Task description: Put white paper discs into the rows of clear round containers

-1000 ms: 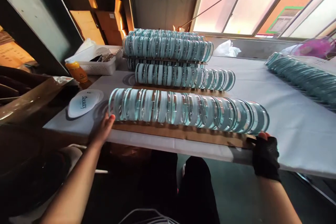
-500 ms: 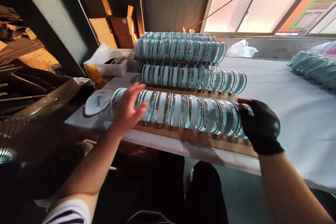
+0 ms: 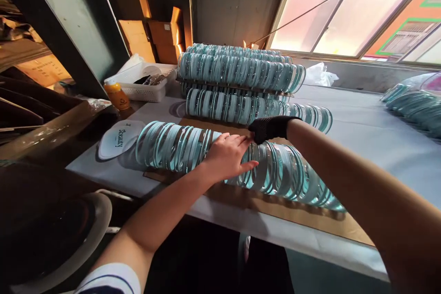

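Note:
A front row of round glass discs (image 3: 168, 146) with pale green rims stands on edge, packed closely along a strip of brown cardboard (image 3: 303, 213). My bare left hand (image 3: 228, 155) lies across the top of this row near its middle, thumb spread from the fingers. My right hand (image 3: 270, 129), in a black fingerless glove, is at the back side of the same row, close to my left fingertips. Its fingers are mostly hidden, so its grip cannot be made out. To the right, the discs lean more and spread apart.
More disc rows (image 3: 241, 71) are stacked behind, with others (image 3: 416, 105) at the far right. A printed white round piece (image 3: 119, 140) lies left of the front row. A white basket (image 3: 146, 90) and an orange bottle (image 3: 117, 95) stand at the back left.
My left hand has moved right along the row to its middle. My right hand has left the row's right end and moved left to its back side. The right-end discs now lean.

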Demonstrator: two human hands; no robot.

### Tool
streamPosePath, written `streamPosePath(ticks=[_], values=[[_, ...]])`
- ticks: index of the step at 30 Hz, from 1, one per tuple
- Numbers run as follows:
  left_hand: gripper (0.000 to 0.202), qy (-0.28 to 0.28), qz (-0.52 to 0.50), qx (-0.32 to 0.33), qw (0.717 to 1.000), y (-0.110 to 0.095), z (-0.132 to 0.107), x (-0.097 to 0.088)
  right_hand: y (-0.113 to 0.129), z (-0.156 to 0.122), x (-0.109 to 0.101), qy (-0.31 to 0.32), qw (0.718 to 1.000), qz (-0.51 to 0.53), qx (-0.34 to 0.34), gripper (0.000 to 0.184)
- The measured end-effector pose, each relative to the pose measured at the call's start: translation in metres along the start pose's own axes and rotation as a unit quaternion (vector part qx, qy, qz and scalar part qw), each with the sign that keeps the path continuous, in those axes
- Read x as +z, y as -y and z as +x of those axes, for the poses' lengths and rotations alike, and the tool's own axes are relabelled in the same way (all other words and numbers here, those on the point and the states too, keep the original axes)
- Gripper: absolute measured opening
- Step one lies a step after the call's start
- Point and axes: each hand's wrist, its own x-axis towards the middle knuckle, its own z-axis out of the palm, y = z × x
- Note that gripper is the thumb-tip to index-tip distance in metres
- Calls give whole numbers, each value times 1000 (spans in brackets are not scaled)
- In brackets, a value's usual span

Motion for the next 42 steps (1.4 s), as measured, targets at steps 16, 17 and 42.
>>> streamPosePath(ticks=[16, 17, 42], values=[[67, 23, -10, -27, 999, 3, 6, 0, 72, -104, 72, -233, 960, -96, 119, 36], [66, 24, -11, -30, 999, 3, 6, 0, 88, -109, 92, -227, 962, -77, 130, 37], [63, 12, -27, -31, 999, 4, 5, 3, 88, -110, 91, -272, 943, -100, 166, 51]])
